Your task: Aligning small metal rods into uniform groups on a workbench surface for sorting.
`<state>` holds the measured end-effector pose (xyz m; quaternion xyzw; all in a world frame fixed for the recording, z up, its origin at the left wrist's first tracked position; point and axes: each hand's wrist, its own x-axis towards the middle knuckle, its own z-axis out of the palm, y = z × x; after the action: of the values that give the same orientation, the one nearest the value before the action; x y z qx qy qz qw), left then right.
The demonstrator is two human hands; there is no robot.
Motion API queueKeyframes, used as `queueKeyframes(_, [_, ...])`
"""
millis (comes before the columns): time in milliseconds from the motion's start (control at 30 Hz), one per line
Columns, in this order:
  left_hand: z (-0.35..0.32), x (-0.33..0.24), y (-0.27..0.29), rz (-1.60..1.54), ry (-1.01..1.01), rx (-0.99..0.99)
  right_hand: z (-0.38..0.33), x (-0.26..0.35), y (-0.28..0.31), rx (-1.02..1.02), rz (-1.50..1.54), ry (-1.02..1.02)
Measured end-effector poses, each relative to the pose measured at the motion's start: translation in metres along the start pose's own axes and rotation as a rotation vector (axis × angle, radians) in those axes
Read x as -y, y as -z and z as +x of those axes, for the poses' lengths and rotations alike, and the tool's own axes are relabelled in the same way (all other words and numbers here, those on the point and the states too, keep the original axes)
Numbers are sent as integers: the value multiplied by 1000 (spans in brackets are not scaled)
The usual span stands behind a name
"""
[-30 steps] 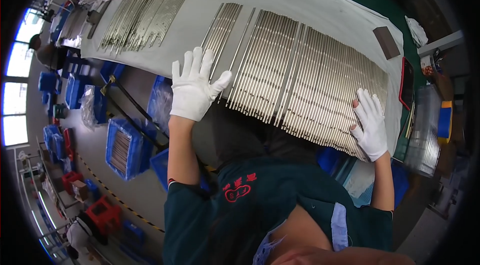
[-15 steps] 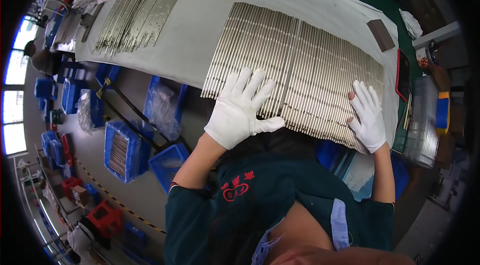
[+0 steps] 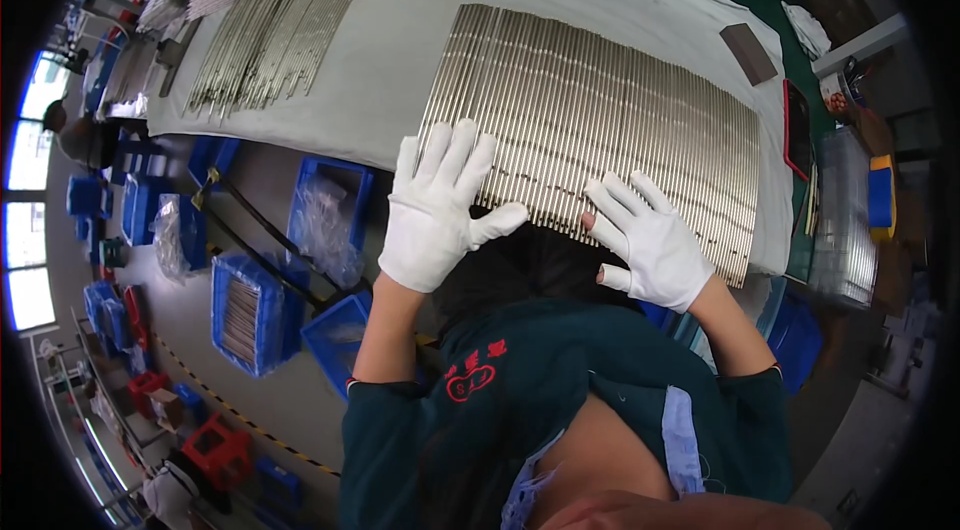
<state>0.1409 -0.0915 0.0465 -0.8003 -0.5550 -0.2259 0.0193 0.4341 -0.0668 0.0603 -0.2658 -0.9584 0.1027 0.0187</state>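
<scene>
A wide row of thin silvery metal rods (image 3: 600,110) lies side by side on the white cloth of the table in front of me. My left hand (image 3: 438,205), in a white glove, rests at the row's near left corner with fingers stretched and thumb spread along the near ends. Also gloved in white, my right hand (image 3: 650,240) lies over the near ends right of the middle, fingers apart. Two of its fingertips poke bare out of the glove. Neither hand grips anything.
More metal rods (image 3: 280,35) lie in a looser group at the far left of the cloth-covered table (image 3: 400,50). A dark brown block (image 3: 748,54) and a red-edged phone (image 3: 797,128) are at the right. Blue crates (image 3: 250,315) stand on the floor at left.
My right hand has slid left from the row's right end toward the middle. My left hand has shifted slightly left. The gap in the row of rods has closed.
</scene>
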Motion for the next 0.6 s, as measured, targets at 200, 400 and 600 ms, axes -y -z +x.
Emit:
queueKeyframes(200, [-25,23,-2,207,49,36,3,10,-4,-54,75,-7])
queueKeyframes(400, [-23,2,-6,-63,-61,20,2,-15,-1,-137,-25,-107])
queueKeyframes(600, [-31,5,-10,21,-84,-2,4,-17,-6,-111,-62,-150])
